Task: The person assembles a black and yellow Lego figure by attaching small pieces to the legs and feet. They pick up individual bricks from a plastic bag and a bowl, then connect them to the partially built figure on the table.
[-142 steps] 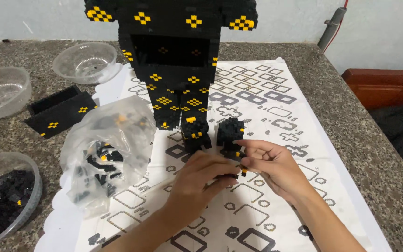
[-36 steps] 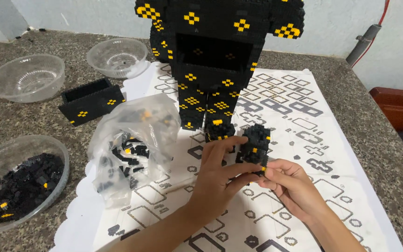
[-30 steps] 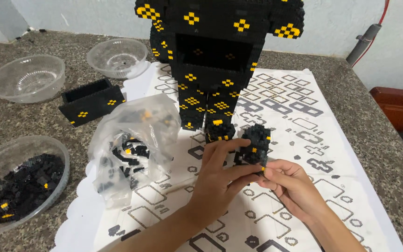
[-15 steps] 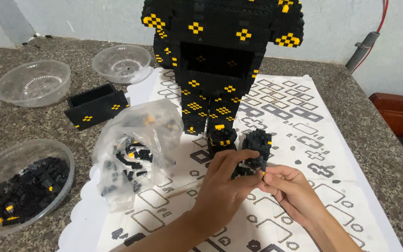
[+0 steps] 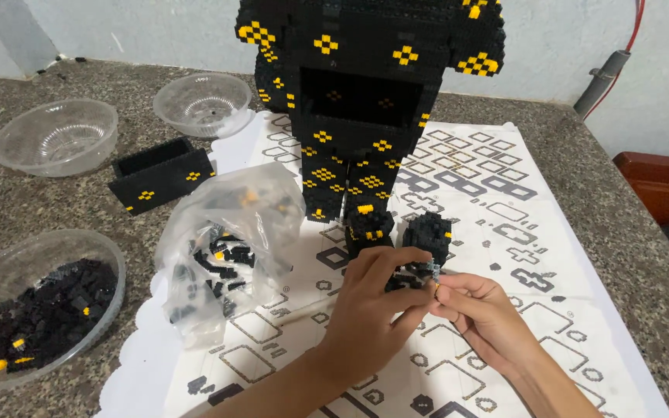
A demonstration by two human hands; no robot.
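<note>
Both hands at small block piece point(image 5: 426, 241) | left hand point(image 5: 371, 306) steadies, fingers holding it | right hand point(image 5: 480, 311) pinching tiny brick point(image 5: 432, 268) | advise: align studs, press straight, brace piece against tall figure point(image 5: 365, 101).

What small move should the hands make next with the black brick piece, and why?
Probably press the tiny part home. The right hand pinches something very small at the edge of the small black brick block, which the left hand steadies on the printed sheet. The fingertips meet right at the block, beside the tall black-and-yellow brick figure; whether the part is seated cannot be seen.
</note>
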